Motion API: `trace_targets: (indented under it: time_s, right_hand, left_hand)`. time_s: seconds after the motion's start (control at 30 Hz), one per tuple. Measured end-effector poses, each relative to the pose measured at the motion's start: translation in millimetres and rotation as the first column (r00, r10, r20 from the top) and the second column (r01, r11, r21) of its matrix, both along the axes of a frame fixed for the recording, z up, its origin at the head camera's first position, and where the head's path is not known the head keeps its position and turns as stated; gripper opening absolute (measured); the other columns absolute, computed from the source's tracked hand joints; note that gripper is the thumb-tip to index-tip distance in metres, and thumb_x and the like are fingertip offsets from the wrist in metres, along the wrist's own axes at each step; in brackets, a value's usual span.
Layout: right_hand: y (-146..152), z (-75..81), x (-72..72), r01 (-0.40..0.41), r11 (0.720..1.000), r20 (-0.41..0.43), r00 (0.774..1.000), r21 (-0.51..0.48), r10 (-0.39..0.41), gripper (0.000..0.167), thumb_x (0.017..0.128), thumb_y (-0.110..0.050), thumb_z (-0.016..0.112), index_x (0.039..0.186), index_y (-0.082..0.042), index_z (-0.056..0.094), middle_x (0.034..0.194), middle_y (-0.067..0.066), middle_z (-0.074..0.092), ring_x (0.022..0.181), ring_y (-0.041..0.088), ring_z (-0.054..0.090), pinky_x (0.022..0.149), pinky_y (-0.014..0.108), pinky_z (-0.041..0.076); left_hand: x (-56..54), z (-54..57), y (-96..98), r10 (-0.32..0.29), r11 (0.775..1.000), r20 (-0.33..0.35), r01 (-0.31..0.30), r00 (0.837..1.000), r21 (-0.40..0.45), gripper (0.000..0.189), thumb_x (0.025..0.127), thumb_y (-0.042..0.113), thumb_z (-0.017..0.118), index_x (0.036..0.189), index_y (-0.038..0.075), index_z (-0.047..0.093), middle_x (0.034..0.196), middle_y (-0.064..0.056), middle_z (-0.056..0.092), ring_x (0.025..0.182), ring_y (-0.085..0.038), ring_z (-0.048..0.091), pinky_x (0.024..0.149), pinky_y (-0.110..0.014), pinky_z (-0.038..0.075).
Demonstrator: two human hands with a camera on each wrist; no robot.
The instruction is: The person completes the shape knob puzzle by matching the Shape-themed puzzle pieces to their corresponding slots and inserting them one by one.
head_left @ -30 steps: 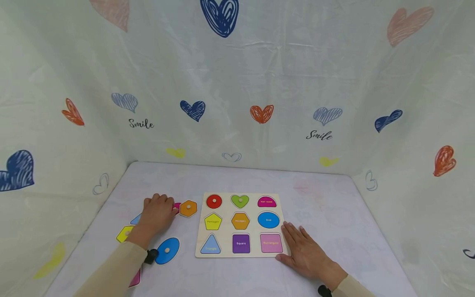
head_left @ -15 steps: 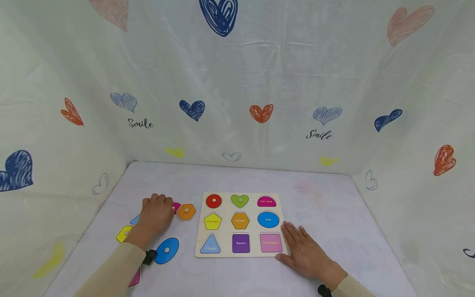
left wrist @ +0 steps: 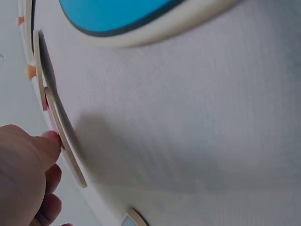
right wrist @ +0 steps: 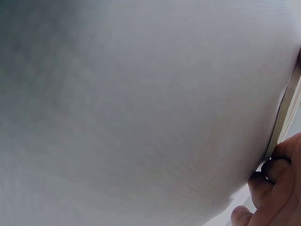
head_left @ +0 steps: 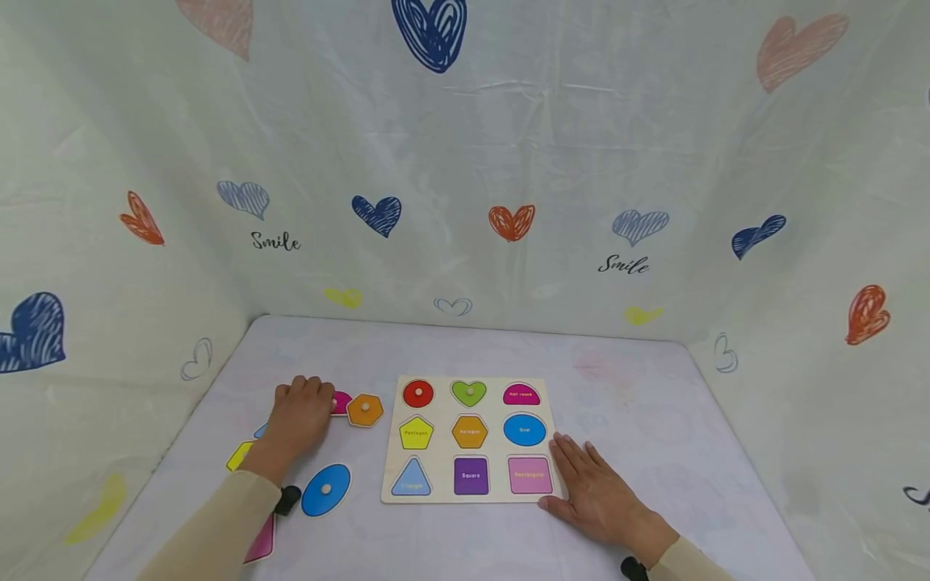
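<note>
My left hand (head_left: 296, 415) pinches the knob of a magenta puzzle piece (head_left: 341, 403), probably the half round, mostly hidden under the fingers. In the left wrist view this wooden piece (left wrist: 70, 157) is seen edge-on, its end against the neighbouring orange hexagon piece (head_left: 365, 410). On the right, my right hand (head_left: 599, 496) lies with extended fingers along the right edge of the wooden shape board (head_left: 443, 497). A red circle (head_left: 417, 394) and a green heart (head_left: 468, 393), both with knobs, sit in its top row. The other board shapes show printed names and no knobs.
Left of the board lies a blue oval piece (head_left: 325, 490). A yellow piece (head_left: 238, 457), a light blue piece (head_left: 260, 430) and a magenta-pink piece (head_left: 260, 542) are partly covered by my left arm. A heart-printed curtain (head_left: 465, 145) surrounds the white table.
My left hand has shifted slightly left, and the magenta piece with it. The orange hexagon has also slid a little left. My right hand and the board look unchanged.
</note>
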State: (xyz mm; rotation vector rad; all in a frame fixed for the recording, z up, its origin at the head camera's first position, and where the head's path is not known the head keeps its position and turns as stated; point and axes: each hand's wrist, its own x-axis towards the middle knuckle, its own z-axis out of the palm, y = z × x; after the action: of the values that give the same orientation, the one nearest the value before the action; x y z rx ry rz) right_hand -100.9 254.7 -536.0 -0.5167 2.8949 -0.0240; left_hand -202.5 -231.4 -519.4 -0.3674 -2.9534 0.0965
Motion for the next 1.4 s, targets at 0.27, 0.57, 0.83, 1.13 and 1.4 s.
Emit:
trace_targets:
  time_s: [0.27,0.57,0.83,1.13,1.4]
  right_hand:
    - [0,-0.9,0.5,-0.007,1.0,-0.012,1.0,-0.001,0.007,0.098,0.099,-0.075,0.048,0.166,-0.007,0.03,0.173,0.01,0.029,0.16,0.03,0.03,0.129,0.053,0.024]
    - [0,-1.6,-0.6,-0.003,1.0,0.0,1.0,0.001,0.003,0.098,0.098,-0.077,0.046,0.166,-0.007,0.029,0.174,0.009,0.028,0.16,0.029,0.029,0.129,0.053,0.022]
    - [1,-1.5,-0.4,-0.009,1.0,-0.005,1.0,-0.002,0.009,0.097,0.099,-0.076,0.046,0.166,-0.007,0.03,0.173,0.01,0.029,0.16,0.029,0.029,0.129,0.053,0.022]
    - [1,-1.1,0.0,-0.005,1.0,-0.002,1.0,-0.007,0.004,0.099,0.098,-0.078,0.045,0.166,-0.007,0.03,0.173,0.009,0.029,0.16,0.029,0.029,0.129,0.052,0.023]
    - [1,0.1,0.0,-0.002,1.0,0.0,1.0,-0.004,0.002,0.099,0.098,-0.077,0.046,0.166,-0.008,0.03,0.173,0.009,0.03,0.16,0.029,0.029,0.129,0.053,0.022]
  left_hand:
    - [-1.0,7.2,-5.3,0.01,1.0,-0.103,-0.012,0.995,-0.016,0.034,0.092,0.013,0.081,0.113,-0.008,0.064,0.097,-0.023,0.061,0.098,-0.042,0.054,0.088,-0.06,0.05]
    - [-7.3,11.0,-7.4,0.045,0.999,-0.13,-0.046,0.99,0.001,0.037,0.093,0.012,0.08,0.117,-0.011,0.062,0.105,-0.027,0.062,0.101,-0.044,0.052,0.089,-0.061,0.048]
    - [-9.6,22.9,15.1,0.041,0.998,-0.101,-0.036,0.994,0.053,0.033,0.1,0.014,0.073,0.119,-0.009,0.06,0.107,-0.025,0.06,0.103,-0.042,0.053,0.093,-0.06,0.048]
    - [-12.9,27.7,48.5,-0.049,0.998,-0.127,0.052,0.991,0.02,0.04,0.089,0.009,0.084,0.118,-0.007,0.061,0.105,-0.022,0.059,0.103,-0.039,0.053,0.092,-0.056,0.049]
    - [-17.7,29.6,77.1,-0.086,0.996,-0.147,0.086,0.985,-0.01,0.049,0.085,0.015,0.088,0.121,-0.003,0.06,0.107,-0.019,0.059,0.106,-0.036,0.052,0.092,-0.053,0.05]
